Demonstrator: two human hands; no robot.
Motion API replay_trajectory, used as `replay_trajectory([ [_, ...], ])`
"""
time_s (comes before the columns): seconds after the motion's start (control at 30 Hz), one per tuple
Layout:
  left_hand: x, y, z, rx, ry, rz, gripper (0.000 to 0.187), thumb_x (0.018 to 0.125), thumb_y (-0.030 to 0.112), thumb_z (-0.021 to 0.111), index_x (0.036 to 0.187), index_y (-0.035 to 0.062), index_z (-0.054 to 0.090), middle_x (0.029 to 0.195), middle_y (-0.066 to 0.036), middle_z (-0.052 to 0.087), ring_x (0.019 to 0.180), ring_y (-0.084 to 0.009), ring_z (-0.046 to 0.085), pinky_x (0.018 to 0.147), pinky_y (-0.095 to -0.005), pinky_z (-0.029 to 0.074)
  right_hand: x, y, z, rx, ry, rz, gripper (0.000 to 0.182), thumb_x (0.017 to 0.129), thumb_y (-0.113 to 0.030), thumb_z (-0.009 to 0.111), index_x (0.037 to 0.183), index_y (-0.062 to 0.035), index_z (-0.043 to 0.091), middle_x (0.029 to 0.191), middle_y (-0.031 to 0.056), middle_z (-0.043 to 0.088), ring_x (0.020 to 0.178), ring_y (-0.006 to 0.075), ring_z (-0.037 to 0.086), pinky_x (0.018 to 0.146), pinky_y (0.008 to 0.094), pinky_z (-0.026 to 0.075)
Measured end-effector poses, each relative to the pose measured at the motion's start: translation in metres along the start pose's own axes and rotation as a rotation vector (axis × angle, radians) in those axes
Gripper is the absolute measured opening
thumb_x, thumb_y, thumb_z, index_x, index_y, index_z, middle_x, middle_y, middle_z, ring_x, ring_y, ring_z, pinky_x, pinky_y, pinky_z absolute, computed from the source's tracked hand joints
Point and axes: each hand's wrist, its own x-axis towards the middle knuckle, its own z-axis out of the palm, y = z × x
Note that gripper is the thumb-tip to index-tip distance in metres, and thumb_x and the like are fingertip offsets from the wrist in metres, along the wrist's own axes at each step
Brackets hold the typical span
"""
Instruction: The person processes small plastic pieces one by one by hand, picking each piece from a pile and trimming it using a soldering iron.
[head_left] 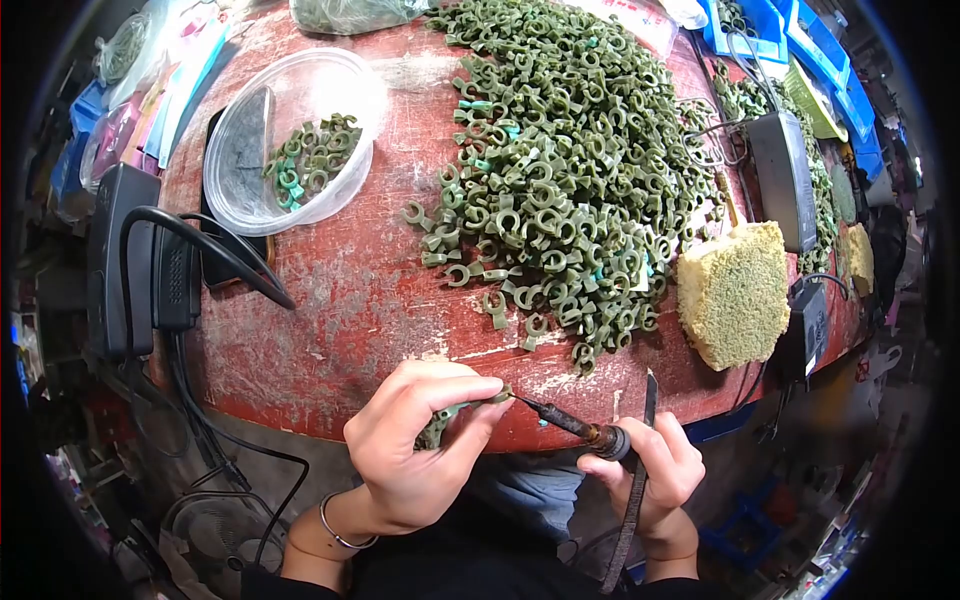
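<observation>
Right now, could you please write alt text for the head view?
A left hand pinches a small green piece at the tip of a pen-like tool, held with a dark strip in the right hand. A large heap of green pieces lies on the red table beyond.

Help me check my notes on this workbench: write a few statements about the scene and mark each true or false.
1. The left hand pinches a small green piece. True.
2. The right hand holds nothing. False: it holds a pointed tool and a dark strip.
3. The yellow sponge lies right of the green pile's front part in the picture. True.
4. The clear tub is empty. False: the clear tub contains green pieces.
5. The bracelet circles the right wrist. False: the bracelet circles the left.
</observation>
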Motion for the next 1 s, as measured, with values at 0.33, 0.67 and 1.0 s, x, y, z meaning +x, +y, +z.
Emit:
replay_trajectory([
  [0.33, -0.0002, 0.0004, -0.0005, -0.027, -0.016, -0.011, 0.023, 0.062, -0.009, 0.071, 0.082, -0.0003, 0.062, 0.076, -0.011, 0.061, 0.065, -0.0183, 0.059, 0.058, -0.0268, 0.048, -0.0014, 0.0024, -0.0001, 0.031, -0.002, -0.003, 0.043, 0.055, -0.027, 0.081, 0.083, -0.0008, 0.061, 0.056, 0.0028, 0.04, 0.041, 0.0144, 0.044, 0.037, 0.0252, 0.036],
  [0.67, 0.0001, 0.0002, -0.0004, -0.012, -0.011, -0.003, 0.023, 0.062, -0.008, 0.071, 0.082, -0.0005, 0.062, 0.076, -0.011, 0.061, 0.066, -0.0187, 0.06, 0.059, -0.027, 0.048, -0.0018, 0.0022, -0.0003, -0.003, -0.015, -0.005, 0.044, 0.055, -0.029, 0.081, 0.082, -0.0009, 0.061, 0.057, 0.0029, 0.04, 0.042, 0.0146, 0.045, 0.037, 0.025, 0.036],
  [1.0, -0.0024, 0.0033, 0.0002, -0.162, 0.029, -0.12, 0.019, 0.069, -0.001, 0.072, 0.083, -0.001, 0.06, 0.077, -0.01, 0.064, 0.064, -0.0119, 0.06, 0.057, -0.0227, 0.048, -0.0029, 0.0088, -0.0028, 0.214, 0.053, 0.04, 0.04, 0.063, -0.027, 0.078, 0.086, 0.0003, 0.06, 0.063, 0.0069, 0.051, 0.047, 0.0156, 0.048, 0.041, 0.0253, 0.04],
])
